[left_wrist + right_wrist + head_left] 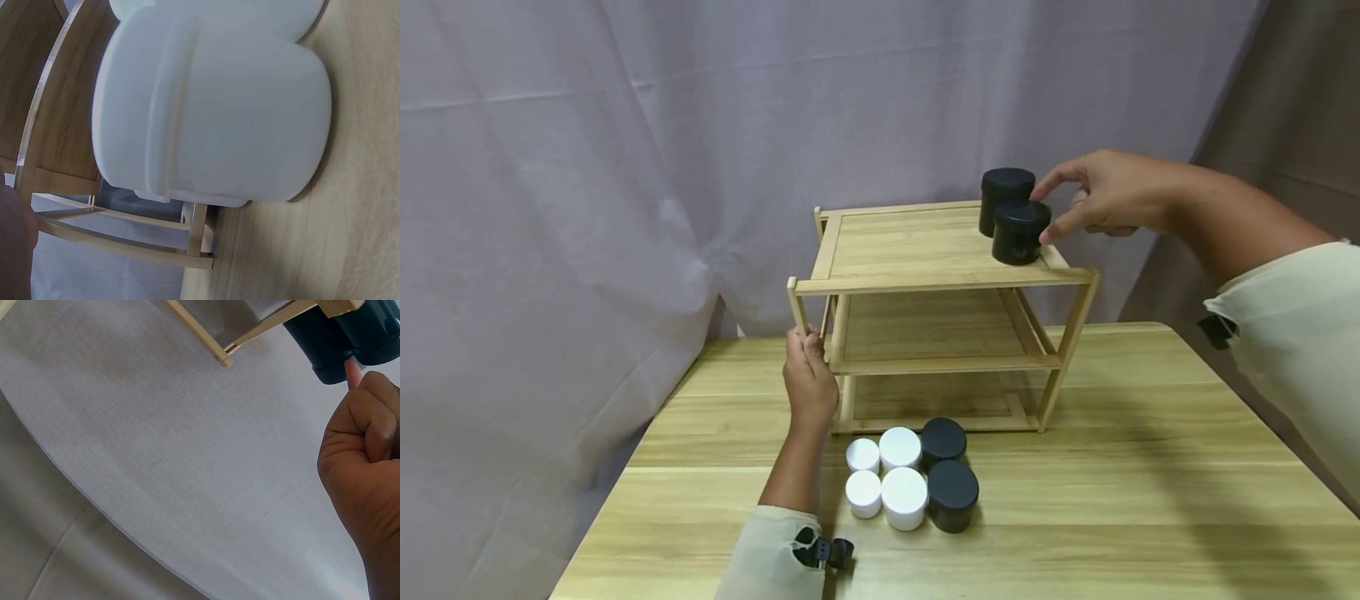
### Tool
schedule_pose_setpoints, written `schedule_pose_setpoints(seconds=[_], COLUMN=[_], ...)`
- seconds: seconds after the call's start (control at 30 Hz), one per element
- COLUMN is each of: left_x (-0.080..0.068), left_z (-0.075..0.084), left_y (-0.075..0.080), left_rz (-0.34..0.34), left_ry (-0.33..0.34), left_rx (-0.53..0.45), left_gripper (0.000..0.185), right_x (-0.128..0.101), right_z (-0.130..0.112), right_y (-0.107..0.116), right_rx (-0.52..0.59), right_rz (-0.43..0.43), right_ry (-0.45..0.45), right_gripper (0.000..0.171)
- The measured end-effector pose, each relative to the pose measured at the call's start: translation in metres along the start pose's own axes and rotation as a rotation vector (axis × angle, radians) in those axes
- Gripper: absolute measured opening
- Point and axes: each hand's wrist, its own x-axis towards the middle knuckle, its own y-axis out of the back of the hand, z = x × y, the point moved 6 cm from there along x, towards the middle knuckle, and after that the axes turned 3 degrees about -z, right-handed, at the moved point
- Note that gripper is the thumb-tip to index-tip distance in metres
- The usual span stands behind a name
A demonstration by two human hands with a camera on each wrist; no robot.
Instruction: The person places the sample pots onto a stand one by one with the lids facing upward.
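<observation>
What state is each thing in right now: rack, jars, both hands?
Rack: upright on table, lower shelves bare.
Top black jars: two, lidded, upright, touching.
Table jars: six, lidded, clustered before rack.
Left hand: grips rack's front post.
Right hand: fingertips touch the front top jar.

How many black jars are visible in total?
4. Two stand on the top shelf at its right front corner: rear jar and front jar, touched by the right hand. Two sit on the table: and.
</observation>
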Motion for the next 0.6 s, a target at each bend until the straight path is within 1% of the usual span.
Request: schedule_pose_setpoints(seconds=[0.13,0.23,0.37,0.43,0.5,0.6], left_x=[-0.002,-0.001,-0.001,-0.001,-0.002,-0.002], left_z=[-0.001,-0.001,-0.001,-0.001,-0.001,-0.002], left_y=[-0.001,-0.001,-0.001,0.000,0.001,0.001], left_rz=[-0.002,-0.003,-0.006,0.001,0.009,0.013], left_ry=[0.008,-0.002,-0.011,-0.009,-0.002,-0.006], left_rx=[0.008,0.004,0.005,0.014,0.016,0.007], left_gripper=[0.024,0.023,0.024,0.024,0.023,0.023], right_x=[-0.005,-0.008,-0.013,-0.015,-0.018,-0.023], right_z=[0.001,0.000,-0.004,-0.008,-0.013,-0.021], right_y=[0.000,-0.001,-0.004,-0.007,-0.009,-0.014], right_rx=[0.018,0.035,0.090,0.119,0.131,0.158], right_rz=[0.030,0.068,0.128,0.150,0.191,0.258], right_ry=[0.008,0.014,0.037,0.063,0.090,0.161], right_gripper=[0.085,0.084,0.084,0.087,0.087,0.087])
